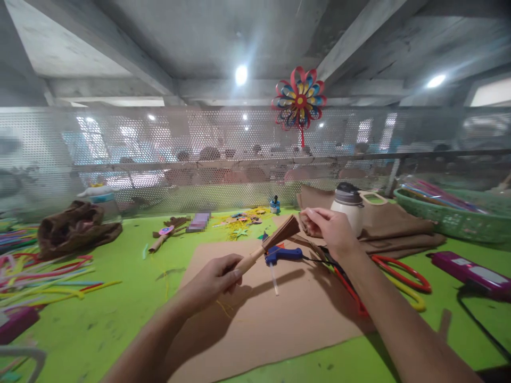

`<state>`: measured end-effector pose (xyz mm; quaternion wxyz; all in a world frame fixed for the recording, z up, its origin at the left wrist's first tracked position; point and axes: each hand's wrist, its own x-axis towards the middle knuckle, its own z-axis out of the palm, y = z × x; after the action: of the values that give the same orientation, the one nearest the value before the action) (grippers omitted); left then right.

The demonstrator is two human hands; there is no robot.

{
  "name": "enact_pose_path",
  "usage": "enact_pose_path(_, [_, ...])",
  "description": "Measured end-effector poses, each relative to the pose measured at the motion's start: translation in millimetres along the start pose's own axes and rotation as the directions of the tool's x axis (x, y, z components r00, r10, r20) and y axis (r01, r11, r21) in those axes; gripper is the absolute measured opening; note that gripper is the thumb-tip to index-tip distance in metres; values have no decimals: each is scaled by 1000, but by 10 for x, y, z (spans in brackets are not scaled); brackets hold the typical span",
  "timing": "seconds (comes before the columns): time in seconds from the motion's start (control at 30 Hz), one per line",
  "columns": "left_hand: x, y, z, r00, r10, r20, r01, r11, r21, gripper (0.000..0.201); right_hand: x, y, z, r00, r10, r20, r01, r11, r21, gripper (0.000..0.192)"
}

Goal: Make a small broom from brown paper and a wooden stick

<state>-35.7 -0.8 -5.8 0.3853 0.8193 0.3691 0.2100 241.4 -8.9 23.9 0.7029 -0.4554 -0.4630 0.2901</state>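
Forearms (389, 303) slant inward, left hand (222, 272) (curled) gripping a stick (251, 259).

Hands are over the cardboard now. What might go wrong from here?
1. The glue gun lies near the stick in the left hand; if hot, it might burn fingers.
2. Its cord runs behind the right hand's wrist in this view and could snag, dragging the gun.
3. The bottle appears close behind that hand; a backward swing might knock it.

On my remote feed: 1 pale stick (252, 259), tilted above the cardboard (287, 324), flared brown layers (284, 232) at its upper-right end.
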Motion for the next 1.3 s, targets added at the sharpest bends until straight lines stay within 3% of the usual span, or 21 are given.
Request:
enact_pose_path(0.17, [-12,54,-3,1000,3,-1,-3,999,-44,22,-28,65,52,996,-88,-14,86,992,-94,30])
enact_pose_path(0.33, [-27,99,-2,999,-20,48,26,993,-118,24,-56,140,130,983,-168,72,179,964,-195,35])
enact_pose_path(0.77, [-53,117,11,995,-73,73,90,956,-277,27,-137,97,214,981,83,178,-85,996,1,43])
enact_pose_path(1.13, [-63,21,4,982,-71,174,149,861,-485,27,-151,107,196,979,64,194,-63,998,-12,34])
enact_pose_path(1.3, [-83,22,-23,973,-94,211,192,840,-508,27,-198,9,166,939,91,332,-110,993,40,35])
